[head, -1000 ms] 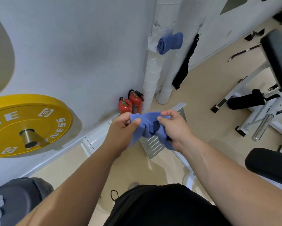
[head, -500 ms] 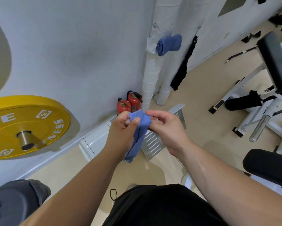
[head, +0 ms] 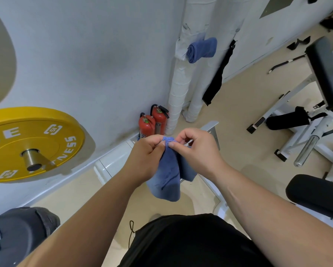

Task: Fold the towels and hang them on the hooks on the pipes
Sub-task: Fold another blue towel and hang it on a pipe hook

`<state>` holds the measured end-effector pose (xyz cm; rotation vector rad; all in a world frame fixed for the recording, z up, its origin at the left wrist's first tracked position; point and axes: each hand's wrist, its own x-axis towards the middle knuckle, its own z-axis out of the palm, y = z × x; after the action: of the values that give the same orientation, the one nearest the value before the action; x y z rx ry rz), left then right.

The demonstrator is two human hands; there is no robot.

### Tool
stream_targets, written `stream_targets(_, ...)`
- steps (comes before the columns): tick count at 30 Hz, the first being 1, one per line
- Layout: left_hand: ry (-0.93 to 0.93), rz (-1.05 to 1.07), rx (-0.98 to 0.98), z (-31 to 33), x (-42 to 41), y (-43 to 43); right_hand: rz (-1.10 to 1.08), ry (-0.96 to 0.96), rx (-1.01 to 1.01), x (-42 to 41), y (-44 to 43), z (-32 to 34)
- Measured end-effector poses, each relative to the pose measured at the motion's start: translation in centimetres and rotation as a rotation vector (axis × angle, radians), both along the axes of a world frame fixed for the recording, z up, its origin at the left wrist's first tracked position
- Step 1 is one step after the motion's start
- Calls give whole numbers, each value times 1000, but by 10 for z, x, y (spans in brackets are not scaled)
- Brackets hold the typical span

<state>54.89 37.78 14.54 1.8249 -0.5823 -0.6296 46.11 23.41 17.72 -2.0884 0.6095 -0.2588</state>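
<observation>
A small blue towel (head: 168,178) hangs folded in front of me, its lower end dangling free. My left hand (head: 146,157) pinches its top edge from the left, and my right hand (head: 195,151) pinches the same edge from the right, fingertips almost touching. Farther off, a second blue towel (head: 202,49) hangs rolled on the white wrapped pipes (head: 179,89) in the wall corner. The hook under it is hidden.
A black strap (head: 216,79) hangs beside the pipes. Two red fire extinguishers (head: 154,122) stand at the wall base. A yellow weight plate (head: 32,143) juts out at left. A weight bench (head: 319,105) and black pads fill the right side; a metal footplate (head: 212,132) lies below my hands.
The towel went from bunched between both hands to hanging longer from its top edge. My right hand let go briefly, then pinched the top beside my left hand.
</observation>
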Motion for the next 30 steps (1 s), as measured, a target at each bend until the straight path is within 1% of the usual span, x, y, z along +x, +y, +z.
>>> stream_targets(3,-21,-52,6,5,1,5,9,11,-2,-3,0,1)
stream_targets(6,1,-81,-64,11,0,9,15,7,-5,-3,2,1)
stream_targets(8,-29,-75,-87,11,0,9,8,10,-1,-2,3,1)
stream_targets(11,-89,-49,-55,11,1,8,23,-7,15,1,3,0)
stream_targets(15,-58,-13,-33,11,8,7,86,-31,30,5,0,-6)
stream_targets(17,-20,38,-46,14,12,5,155,8,-47,6,-2,-10)
stream_targets(20,4,99,-117,27,22,1,258,84,-228,5,-15,-22)
stream_targets(23,-29,131,-154,31,42,-5,416,165,-558,2,-41,-36)
stream_targets(26,-33,168,-137,29,65,-14,510,364,-780,-3,-71,-49)
stream_targets(28,-14,198,-147,29,77,-20,507,464,-835,-15,-88,-55)
stream_targets(30,-42,219,-144,27,86,-21,465,485,-787,-28,-103,-60)
